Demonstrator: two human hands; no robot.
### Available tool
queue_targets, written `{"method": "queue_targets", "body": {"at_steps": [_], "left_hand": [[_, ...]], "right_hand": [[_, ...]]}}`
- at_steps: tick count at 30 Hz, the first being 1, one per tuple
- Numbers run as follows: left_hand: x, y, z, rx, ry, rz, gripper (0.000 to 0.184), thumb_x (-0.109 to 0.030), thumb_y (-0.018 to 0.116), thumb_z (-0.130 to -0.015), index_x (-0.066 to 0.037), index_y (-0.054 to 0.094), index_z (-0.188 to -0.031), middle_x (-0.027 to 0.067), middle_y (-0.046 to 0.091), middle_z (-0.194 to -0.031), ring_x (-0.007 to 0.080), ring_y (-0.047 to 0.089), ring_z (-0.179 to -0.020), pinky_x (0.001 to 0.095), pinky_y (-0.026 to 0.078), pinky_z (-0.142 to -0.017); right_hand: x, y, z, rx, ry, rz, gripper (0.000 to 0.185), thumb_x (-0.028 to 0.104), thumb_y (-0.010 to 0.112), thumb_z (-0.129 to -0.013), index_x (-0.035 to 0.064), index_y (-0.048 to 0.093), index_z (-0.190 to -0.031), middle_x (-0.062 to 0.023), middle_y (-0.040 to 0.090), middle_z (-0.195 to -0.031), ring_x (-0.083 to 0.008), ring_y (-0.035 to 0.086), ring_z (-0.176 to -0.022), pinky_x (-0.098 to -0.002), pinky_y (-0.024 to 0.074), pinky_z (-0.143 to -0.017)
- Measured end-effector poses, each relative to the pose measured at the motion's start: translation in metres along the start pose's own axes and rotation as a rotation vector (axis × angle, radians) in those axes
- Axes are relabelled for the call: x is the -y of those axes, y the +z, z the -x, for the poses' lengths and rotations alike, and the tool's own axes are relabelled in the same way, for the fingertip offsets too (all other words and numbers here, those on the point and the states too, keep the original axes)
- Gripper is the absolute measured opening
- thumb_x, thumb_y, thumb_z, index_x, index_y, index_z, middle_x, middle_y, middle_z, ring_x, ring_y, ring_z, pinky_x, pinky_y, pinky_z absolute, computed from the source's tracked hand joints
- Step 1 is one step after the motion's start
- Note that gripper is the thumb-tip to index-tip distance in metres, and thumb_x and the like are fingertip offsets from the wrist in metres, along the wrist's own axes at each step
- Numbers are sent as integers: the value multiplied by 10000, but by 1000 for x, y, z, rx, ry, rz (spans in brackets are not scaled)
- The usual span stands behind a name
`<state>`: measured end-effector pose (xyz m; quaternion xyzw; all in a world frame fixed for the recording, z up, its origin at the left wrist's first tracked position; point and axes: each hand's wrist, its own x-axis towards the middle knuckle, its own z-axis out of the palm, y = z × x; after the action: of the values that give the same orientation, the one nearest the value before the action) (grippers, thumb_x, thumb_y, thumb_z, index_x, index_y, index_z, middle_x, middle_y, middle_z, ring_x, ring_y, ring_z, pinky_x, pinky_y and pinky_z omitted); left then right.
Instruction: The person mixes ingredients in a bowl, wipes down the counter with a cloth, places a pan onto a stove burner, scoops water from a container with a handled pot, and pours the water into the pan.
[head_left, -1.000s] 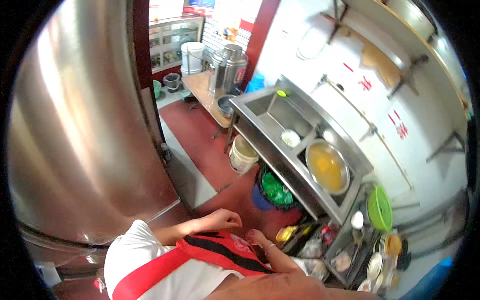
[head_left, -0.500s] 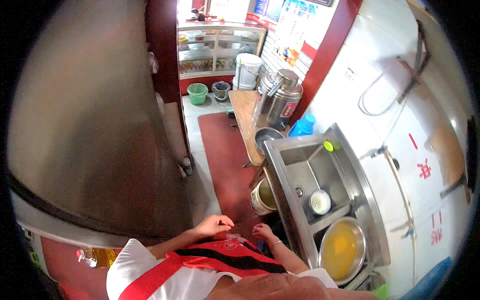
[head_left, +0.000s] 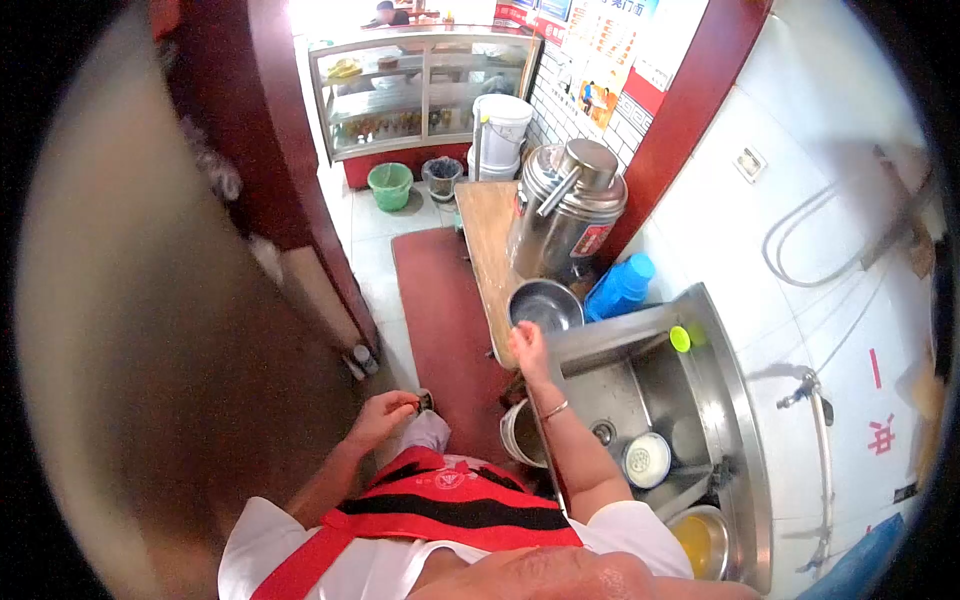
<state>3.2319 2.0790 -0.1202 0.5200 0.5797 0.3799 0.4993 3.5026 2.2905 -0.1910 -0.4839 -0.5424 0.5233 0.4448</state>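
Right hand (head_left: 530, 354) near corner of wooden desk (head_left: 487, 235), fingers curled loosely; cannot tell whether they touch metal bowl (head_left: 552, 302) just beyond. Metal bowl sits at desk's near end, beside steel urn (head_left: 560, 228) and blue container (head_left: 620, 287). Left hand (head_left: 383, 418) near red apron (head_left: 400, 528), fingers bent; cannot tell if grasping anything. White bowl (head_left: 647, 460) inside steel sink (head_left: 598, 385).

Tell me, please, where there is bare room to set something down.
Bare: the wooden table left of the urn, and the sink floor between drain and green cup. Crowded: the table's right side, with urn and metal bowl, and the sink's near end, with a basin.
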Motion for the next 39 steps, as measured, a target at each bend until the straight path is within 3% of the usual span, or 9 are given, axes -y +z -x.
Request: {"method": "queue_targets", "body": {"at_steps": [4,8,18,25,27,29,32,35,39], "left_hand": [[-14,-65,-91,-50,6,-43,245,-125,569,-896,26,622,-1083,86,669,-998,135,618,-926,275,477,-838],[-51,-119,-182,-60,57,-96,228,-114,561,-903,23,625,-1074,74,670,-979,130,622,-917,274,488,-825],[-107,-171,-384,88,228,-65,223,-92,553,-906,20,617,-1088,82,664,-986,135,615,-911,272,490,-818],[-112,-196,-505,118,179,-71,226,-81,545,-911,24,607,-1102,74,648,-991,137,601,-930,279,486,-840],[-117,-201,-540,135,216,-60,216,-78,551,-898,16,620,-1080,69,662,-950,122,609,-889,270,490,-805],[-120,-200,-572,172,242,-46,207,-74,557,-884,8,633,-1058,63,675,-909,107,616,-848,260,495,-770],[-136,-192,-621,213,275,-87,212,-70,549,-887,15,627,-1064,67,676,-913,111,617,-851,262,495,-774],[-153,-164,-670,268,296,-19,217,-88,562,-890,22,620,-1068,62,677,-913,116,618,-846,269,495,-764],[-189,-114,-738,368,433,-240,233,-137,591,-889,2,616,-1074,111,676,-912,151,633,-824,281,495,-747]], "right_hand": [[41,6,-120,-199,-205,67,430,274,575,-921,-19,474,-1220,-120,619,-1031,-207,587,-931,-320,460,-847],[29,0,-251,-348,-143,97,566,377,586,-907,2,432,-1302,-92,580,-1114,-162,560,-933,-296,482,-742],[21,-15,-394,-574,106,278,674,405,597,-875,-126,439,-1259,-278,565,-1181,-368,521,-1153,-387,403,-949],[-28,-13,-450,-705,169,-116,305,203,705,-803,13,500,-924,-81,580,-745,-114,529,-525,-252,411,-447],[-47,-15,-458,-922,251,372,443,224,745,-734,-36,502,-997,-153,619,-841,-293,608,-738,-371,481,-688],[1,-2,-450,-1074,-17,581,484,223,751,-710,-35,500,-1032,-186,627,-898,-373,593,-866,-407,448,-802],[22,-21,-453,-938,-56,23,287,94,698,-763,14,502,-957,-30,517,-638,-104,460,-450,-256,342,-388],[115,-27,-432,-863,35,-305,208,26,641,-786,34,519,-955,2,453,-594,-77,401,-434,-243,298,-393],[144,-65,-403,-331,-154,-1039,219,33,517,-851,16,531,-1068,0,433,-632,-84,349,-479,-220,260,-480]]}}
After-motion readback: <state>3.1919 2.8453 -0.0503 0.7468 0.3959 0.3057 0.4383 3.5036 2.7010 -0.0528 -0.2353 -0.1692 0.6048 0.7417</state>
